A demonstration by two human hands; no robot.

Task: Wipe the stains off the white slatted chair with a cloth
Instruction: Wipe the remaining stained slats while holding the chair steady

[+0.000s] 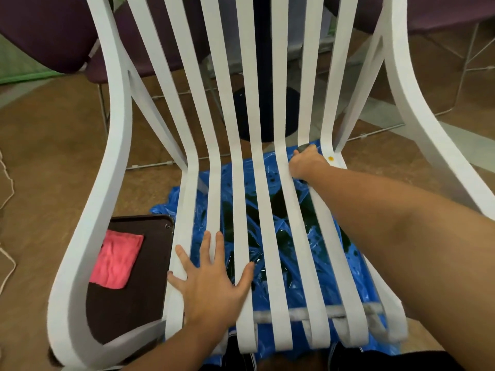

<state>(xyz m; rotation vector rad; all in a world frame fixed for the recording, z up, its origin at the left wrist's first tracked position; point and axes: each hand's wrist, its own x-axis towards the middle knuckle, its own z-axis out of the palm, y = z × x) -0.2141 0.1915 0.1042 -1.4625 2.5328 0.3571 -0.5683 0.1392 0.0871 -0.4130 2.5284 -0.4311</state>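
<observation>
The white slatted chair (241, 167) fills the view, its slats curving from the back down into the seat. My left hand (211, 282) lies flat with spread fingers on the front left seat slats. Far back at the seat's crease, my right hand (305, 163) grips a dark cloth (304, 148) against a slat on the right; only a small edge of the cloth shows. A small orange-yellow stain (331, 158) sits on the slat just right of that hand.
A blue plastic sheet (276, 236) with dark wet patches lies on the floor under the seat. At the left, a dark tray (150, 290) holds a folded pink cloth (116, 259). Purple chairs (48, 30) and a dark table pedestal (263, 113) stand behind.
</observation>
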